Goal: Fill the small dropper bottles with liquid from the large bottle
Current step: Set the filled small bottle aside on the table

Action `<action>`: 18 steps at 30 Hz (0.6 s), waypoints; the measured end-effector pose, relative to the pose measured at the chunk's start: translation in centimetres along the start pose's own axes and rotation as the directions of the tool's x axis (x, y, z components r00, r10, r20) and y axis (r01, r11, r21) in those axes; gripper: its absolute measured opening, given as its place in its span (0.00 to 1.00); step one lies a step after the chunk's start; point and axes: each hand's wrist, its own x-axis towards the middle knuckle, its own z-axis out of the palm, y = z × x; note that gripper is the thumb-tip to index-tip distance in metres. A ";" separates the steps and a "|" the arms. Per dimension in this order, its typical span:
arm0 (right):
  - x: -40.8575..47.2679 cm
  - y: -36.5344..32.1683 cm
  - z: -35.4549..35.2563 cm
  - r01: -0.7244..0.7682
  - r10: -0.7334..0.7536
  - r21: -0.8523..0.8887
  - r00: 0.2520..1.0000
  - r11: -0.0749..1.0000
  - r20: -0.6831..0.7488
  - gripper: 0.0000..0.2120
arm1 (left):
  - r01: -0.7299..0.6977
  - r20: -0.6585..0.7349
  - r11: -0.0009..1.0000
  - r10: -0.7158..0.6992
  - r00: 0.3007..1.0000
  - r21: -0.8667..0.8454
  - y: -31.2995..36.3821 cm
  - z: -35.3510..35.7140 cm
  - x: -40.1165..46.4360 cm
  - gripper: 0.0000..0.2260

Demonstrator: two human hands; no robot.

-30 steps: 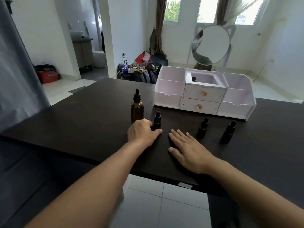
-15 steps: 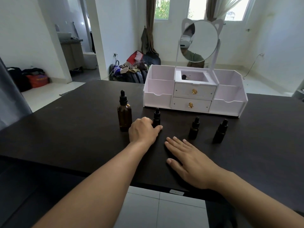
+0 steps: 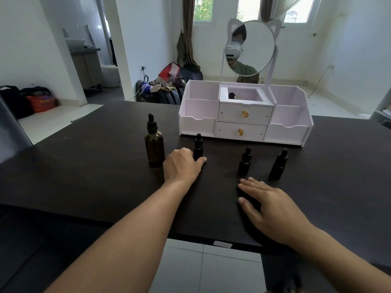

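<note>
While curled round the base of the nearest small dropper bottle (image 3: 198, 147), left hand (image 3: 182, 164): thumb at the front of the glass, other fingers hidden behind; grip apparently light, firmness impossible to tell.
Right hand (image 3: 273, 210): flat on the dark table (image 3: 84, 170), fingers straight, holding nothing.
Large amber bottle (image 3: 154, 142): upright, capped, just left of the gripping hand.
Second small bottle (image 3: 245, 161) and third small bottle (image 3: 278, 165): upright, capped, just beyond the right fingertips.
White organiser with mirror (image 3: 245, 119): behind the row.
Handling advice, as judgement: keep held bottle vertical, pin base low, bring right hand to unscrew dropper cap, set cap aside clean, avoid knocking amber bottle alongside.
</note>
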 end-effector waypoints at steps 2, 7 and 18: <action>-0.2 0.5 -0.1 -0.073 0.072 -0.014 0.996 0.997 -0.053 0.22 | 0.009 -0.017 1.000 -0.009 1.000 -0.020 0.0 -0.2 -0.4 0.20; -0.6 1.4 -0.7 -0.167 0.165 -0.022 0.983 0.986 -0.075 0.23 | 0.025 -0.089 0.995 -0.034 0.995 -0.091 0.1 -0.8 -2.1 0.15; -1.4 2.1 -1.3 -0.112 0.114 -0.036 0.992 0.993 0.061 0.25 | -0.200 0.127 0.895 0.269 0.955 -0.398 2.9 0.6 -4.0 0.16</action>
